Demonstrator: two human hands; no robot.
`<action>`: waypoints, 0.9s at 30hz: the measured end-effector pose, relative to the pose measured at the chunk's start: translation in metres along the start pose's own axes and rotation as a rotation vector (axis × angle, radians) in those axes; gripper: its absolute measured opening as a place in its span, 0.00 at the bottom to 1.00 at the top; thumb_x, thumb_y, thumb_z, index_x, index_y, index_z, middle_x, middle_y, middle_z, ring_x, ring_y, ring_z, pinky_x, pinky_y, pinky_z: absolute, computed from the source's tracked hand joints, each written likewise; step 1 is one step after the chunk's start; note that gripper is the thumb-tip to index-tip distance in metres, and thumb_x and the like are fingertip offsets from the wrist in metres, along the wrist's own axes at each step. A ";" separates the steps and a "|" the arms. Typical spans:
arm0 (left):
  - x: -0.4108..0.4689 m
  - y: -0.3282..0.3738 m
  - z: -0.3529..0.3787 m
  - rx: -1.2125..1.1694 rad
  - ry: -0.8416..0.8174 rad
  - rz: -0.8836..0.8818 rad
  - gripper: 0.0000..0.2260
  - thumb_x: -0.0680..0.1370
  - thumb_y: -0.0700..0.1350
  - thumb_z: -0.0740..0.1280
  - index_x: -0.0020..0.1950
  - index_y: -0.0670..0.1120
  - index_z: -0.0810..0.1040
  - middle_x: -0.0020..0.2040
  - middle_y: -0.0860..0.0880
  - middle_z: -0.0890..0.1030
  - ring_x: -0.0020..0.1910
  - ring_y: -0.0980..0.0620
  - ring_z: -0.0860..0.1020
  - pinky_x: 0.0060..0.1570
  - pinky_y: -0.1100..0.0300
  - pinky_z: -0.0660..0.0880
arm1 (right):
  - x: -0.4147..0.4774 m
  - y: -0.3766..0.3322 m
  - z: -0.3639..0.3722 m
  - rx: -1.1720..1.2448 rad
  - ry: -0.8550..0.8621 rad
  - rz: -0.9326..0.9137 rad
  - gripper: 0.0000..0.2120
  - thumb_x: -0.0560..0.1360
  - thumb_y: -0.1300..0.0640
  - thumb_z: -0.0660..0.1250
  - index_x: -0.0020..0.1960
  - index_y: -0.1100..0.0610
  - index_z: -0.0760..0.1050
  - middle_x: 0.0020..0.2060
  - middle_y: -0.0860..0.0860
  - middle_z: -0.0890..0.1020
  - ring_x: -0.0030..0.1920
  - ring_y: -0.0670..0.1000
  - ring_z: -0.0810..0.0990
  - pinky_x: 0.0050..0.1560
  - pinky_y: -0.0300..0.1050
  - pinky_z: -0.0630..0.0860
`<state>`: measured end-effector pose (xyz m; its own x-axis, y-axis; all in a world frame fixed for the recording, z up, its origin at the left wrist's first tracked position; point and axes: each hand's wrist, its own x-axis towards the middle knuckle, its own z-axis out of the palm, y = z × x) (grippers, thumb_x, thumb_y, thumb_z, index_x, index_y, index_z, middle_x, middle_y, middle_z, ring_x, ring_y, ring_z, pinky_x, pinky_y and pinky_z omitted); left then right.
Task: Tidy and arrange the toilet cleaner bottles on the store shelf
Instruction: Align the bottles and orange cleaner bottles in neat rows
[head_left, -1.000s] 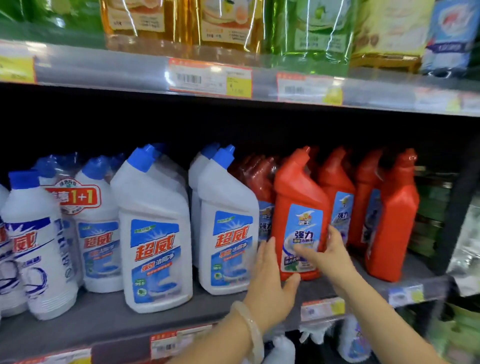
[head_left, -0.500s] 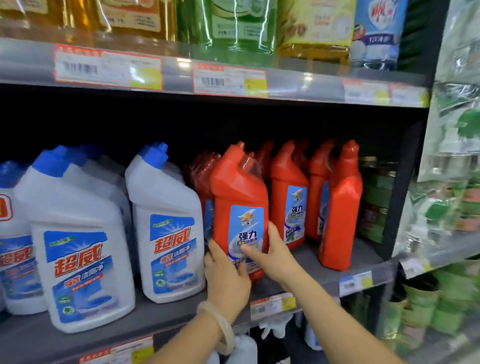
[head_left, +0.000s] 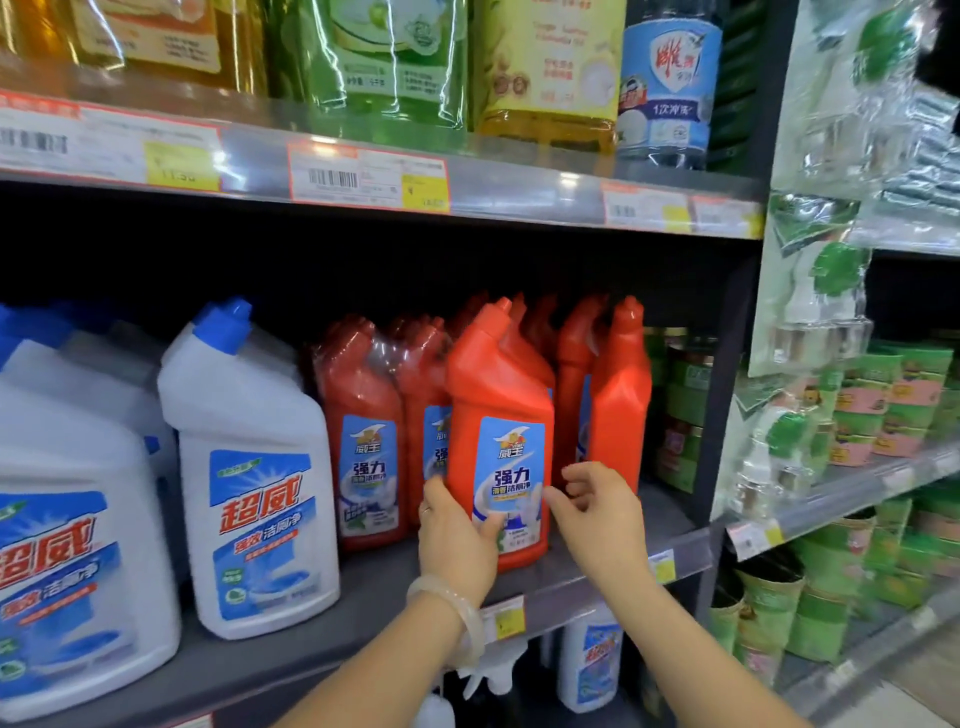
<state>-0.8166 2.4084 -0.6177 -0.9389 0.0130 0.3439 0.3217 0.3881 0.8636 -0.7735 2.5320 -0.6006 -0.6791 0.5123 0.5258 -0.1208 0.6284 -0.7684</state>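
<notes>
The left hand (head_left: 457, 540) wraps the lower left side of the front orange plastic toilet cleaner bottle with a blue label (head_left: 501, 441), its thumb pressed across the label's bottom corner and its fingers hidden behind the bottle, so this grip is clamped on the bottle. The right hand (head_left: 597, 514) is just right of that bottle with its fingers loosely curled and apart; its thumb tip reaches the label's right edge, though whether it truly touches is hard to tell. A pale translucent bangle (head_left: 457, 613) circles the left wrist. The bottle stands upright near the front edge of the grey metal store shelf (head_left: 374, 597), its angled neck leaning right. Left of it sit shrink-wrapped orange bottles (head_left: 363, 436), their shapes blurred by glare, and further left the white blue-capped cleaner bottles (head_left: 254, 478), the nearest one cut off by the frame. Behind and right of it more orange bottles (head_left: 621, 395) crowd together, mostly hidden.
</notes>
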 end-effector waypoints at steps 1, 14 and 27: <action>0.002 0.003 0.005 -0.002 0.002 -0.009 0.29 0.71 0.41 0.72 0.66 0.40 0.61 0.63 0.40 0.73 0.62 0.42 0.72 0.58 0.54 0.69 | 0.002 0.003 -0.011 0.003 0.106 -0.013 0.11 0.69 0.59 0.73 0.47 0.55 0.73 0.44 0.53 0.77 0.40 0.52 0.75 0.44 0.46 0.73; 0.020 0.008 0.035 0.021 -0.047 0.003 0.35 0.71 0.45 0.72 0.72 0.44 0.57 0.67 0.42 0.71 0.65 0.43 0.71 0.61 0.54 0.69 | 0.051 0.061 -0.046 -0.021 -0.163 0.156 0.37 0.65 0.58 0.77 0.69 0.57 0.63 0.57 0.53 0.75 0.58 0.56 0.76 0.58 0.50 0.74; 0.024 0.005 0.038 0.030 -0.033 0.018 0.35 0.69 0.44 0.74 0.70 0.45 0.59 0.64 0.43 0.74 0.62 0.45 0.74 0.61 0.49 0.73 | 0.052 0.042 0.003 -0.120 0.044 0.206 0.14 0.71 0.65 0.65 0.47 0.59 0.60 0.45 0.59 0.76 0.48 0.62 0.77 0.42 0.45 0.67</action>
<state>-0.8422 2.4455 -0.6196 -0.9367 0.0509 0.3465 0.3354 0.4151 0.8457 -0.8163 2.5836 -0.6066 -0.6478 0.6603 0.3801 0.1055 0.5718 -0.8136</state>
